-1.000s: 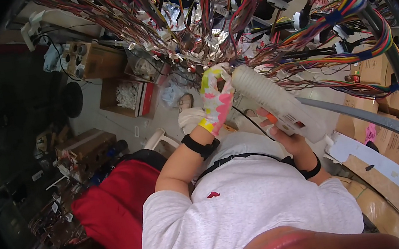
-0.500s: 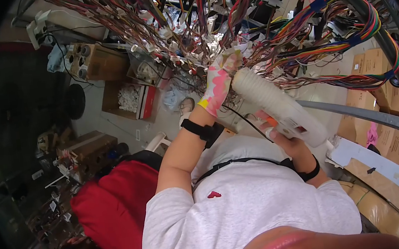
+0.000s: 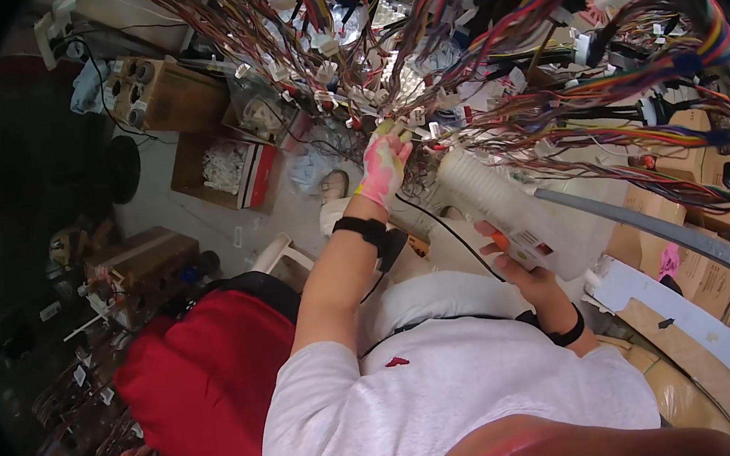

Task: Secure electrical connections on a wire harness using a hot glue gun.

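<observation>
My left hand (image 3: 383,168), in a pink, white and yellow glove, is at the lower edge of the hanging wire bundles (image 3: 350,95). Its fingers are curled together among wire ends and small white connectors; what they pinch, if anything, I cannot make out. My right hand (image 3: 525,274) is bare, and its fingers press against the near part of a long translucent ribbed plastic cylinder (image 3: 491,191). The cylinder slants up toward the wires, and a label shows on its near part. Something orange (image 3: 499,238) shows by the right fingers. A black cord (image 3: 446,226) runs between my two hands.
A grey metal bar (image 3: 644,228) crosses at right, by cardboard boxes (image 3: 703,275) and a white board (image 3: 675,305). At left are a box of small white parts (image 3: 223,168), a brown carton (image 3: 148,262) and red cloth (image 3: 211,381). A white plastic chair (image 3: 278,254) is near my left arm.
My left hand has drawn back from beside the cylinder's far end, and its fingers have curled. The cylinder stays at my right hand. The whole view has shifted slightly.
</observation>
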The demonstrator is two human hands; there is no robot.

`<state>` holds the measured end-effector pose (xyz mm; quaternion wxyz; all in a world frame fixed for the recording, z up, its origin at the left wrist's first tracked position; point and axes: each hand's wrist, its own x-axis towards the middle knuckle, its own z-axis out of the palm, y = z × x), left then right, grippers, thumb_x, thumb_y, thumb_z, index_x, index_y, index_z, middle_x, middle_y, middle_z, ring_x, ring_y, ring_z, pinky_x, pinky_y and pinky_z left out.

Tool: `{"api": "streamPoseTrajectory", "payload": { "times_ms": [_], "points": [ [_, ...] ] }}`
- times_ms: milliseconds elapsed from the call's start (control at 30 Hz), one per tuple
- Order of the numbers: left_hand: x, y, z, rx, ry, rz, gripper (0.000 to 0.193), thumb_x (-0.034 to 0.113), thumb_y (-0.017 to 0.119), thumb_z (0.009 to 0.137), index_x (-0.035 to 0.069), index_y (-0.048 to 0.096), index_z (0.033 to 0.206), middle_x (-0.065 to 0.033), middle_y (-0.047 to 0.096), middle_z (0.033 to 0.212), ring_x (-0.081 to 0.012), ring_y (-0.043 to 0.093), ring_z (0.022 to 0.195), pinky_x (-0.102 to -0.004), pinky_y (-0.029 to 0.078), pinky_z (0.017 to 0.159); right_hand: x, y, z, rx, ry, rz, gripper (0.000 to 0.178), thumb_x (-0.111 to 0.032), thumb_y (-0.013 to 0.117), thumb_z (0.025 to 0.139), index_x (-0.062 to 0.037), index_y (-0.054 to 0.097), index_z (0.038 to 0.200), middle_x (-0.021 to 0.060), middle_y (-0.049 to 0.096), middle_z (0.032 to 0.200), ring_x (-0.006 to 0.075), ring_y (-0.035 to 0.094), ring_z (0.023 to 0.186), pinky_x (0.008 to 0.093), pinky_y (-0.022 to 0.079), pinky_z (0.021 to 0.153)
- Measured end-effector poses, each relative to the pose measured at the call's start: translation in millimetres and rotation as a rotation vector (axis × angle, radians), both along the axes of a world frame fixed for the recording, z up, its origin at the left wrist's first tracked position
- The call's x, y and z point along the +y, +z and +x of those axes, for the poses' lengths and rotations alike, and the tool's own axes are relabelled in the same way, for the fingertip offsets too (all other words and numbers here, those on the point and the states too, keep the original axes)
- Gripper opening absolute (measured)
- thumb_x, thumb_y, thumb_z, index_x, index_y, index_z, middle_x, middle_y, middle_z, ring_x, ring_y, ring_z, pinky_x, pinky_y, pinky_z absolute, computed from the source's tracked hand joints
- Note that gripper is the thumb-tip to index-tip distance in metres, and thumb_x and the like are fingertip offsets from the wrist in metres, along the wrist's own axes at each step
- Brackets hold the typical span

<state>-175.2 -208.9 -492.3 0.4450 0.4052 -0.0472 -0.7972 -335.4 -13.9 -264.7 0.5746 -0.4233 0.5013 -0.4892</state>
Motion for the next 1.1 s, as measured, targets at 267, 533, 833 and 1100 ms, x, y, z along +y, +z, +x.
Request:
{"api": "streamPoseTrajectory", "payload": {
  "times_ms": [267, 533, 833, 1100],
  "points": [
    [-45, -28, -14, 0.372, 0.253, 0.1, 0.037, -0.001, 0.053, 0.082, 0.016, 0.055, 0.114, -0.0008, 0.061, 0.104, -0.0166, 0.06, 0.09, -0.0344, 0.05, 0.079, -17, -25, 6, -0.025, 0.005, 0.102, 0.051, 0.001, 0.055, 0.089, -0.0042, 0.041, 0.138, 0.0158, 0.051, 0.133, 0.0271, 0.049, 0.126, 0.0361, 0.049, 0.092],
    [-56, -32, -11, 0.537, 0.245, 0.105, 0.008, 0.01, 0.058, 0.087, 0.008, 0.057, 0.095, -0.0069, 0.062, 0.095, -0.023, 0.06, 0.09, -0.0394, 0.049, 0.082, -28, -40, 2, -0.026, 0.005, 0.142, 0.051, -0.001, 0.056, 0.089, -0.0046, 0.041, 0.137, 0.016, 0.052, 0.132, 0.0256, 0.049, 0.124, 0.0355, 0.049, 0.092],
    [-5, -22, -1, 0.468, 0.092, 0.047, 0.02, 0.014, 0.057, 0.089, 0.002, 0.059, 0.105, -0.0138, 0.062, 0.107, -0.0246, 0.061, 0.092, -0.0352, 0.05, 0.084, -26, -57, 3, -0.022, -0.011, 0.152, 0.053, -0.001, 0.058, 0.086, -0.0024, 0.041, 0.136, 0.0177, 0.054, 0.126, 0.0281, 0.051, 0.12, 0.0388, 0.051, 0.089],
    [48, -15, 20, 0.413, -0.013, 0.037, 0.034, 0.013, 0.052, 0.092, 0.001, 0.051, 0.125, -0.0117, 0.062, 0.114, -0.0241, 0.061, 0.098, -0.0361, 0.05, 0.087, -11, -83, 1, -0.107, 0.026, 0.142, 0.056, -0.001, 0.058, 0.085, -0.0039, 0.039, 0.138, 0.0174, 0.052, 0.13, 0.0283, 0.049, 0.123, 0.0395, 0.049, 0.091]
  ]
}}
